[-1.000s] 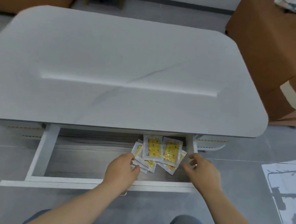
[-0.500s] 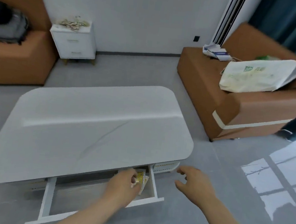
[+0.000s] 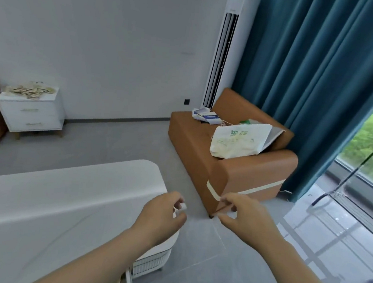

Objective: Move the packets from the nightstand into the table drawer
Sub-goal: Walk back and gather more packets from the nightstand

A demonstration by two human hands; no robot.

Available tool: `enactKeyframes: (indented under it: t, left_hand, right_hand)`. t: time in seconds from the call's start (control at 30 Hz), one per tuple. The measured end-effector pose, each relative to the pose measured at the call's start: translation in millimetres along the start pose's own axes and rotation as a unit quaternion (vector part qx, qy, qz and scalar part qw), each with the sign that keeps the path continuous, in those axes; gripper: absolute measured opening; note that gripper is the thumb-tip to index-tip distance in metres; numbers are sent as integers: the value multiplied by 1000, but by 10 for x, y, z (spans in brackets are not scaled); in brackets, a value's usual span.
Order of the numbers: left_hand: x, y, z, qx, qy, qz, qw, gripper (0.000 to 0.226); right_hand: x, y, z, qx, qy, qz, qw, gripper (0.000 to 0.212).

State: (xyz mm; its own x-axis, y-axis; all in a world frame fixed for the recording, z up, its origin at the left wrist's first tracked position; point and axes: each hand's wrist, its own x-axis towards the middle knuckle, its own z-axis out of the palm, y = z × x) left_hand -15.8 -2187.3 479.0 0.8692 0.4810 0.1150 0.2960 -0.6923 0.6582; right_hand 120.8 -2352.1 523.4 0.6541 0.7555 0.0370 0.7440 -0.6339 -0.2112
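Both hands have lifted out of the drawer. Left hand (image 3: 161, 214) and right hand (image 3: 244, 219): fingers loosely curled, empty. Tan packets (image 3: 29, 89) heaped on white two-drawer nightstand (image 3: 30, 115), frame left. Best gather a full handful. White bag (image 3: 238, 140) print blurred, unreadable.

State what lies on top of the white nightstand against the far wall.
A loose heap of pale packets covers most of the top of the nightstand. Their print is too small to read. What its two closed drawers hold cannot be seen.
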Motion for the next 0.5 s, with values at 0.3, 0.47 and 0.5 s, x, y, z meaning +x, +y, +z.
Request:
enactKeyframes:
  t: [0.3, 0.47, 0.5]
  left_hand:
    - [814, 828, -110, 1, 11, 102, 995, 16]
    - [1389, 896, -54, 2, 7, 134, 991, 21]
    - [1514, 895, -40, -1, 5, 139, 990, 21]
  right_hand:
    - [257, 470, -786, -22, 64, 7, 998, 33]
    - [636, 634, -1001, -44, 73, 20, 996, 33]
    - [727, 660, -1040, -49, 72, 24, 996, 33]
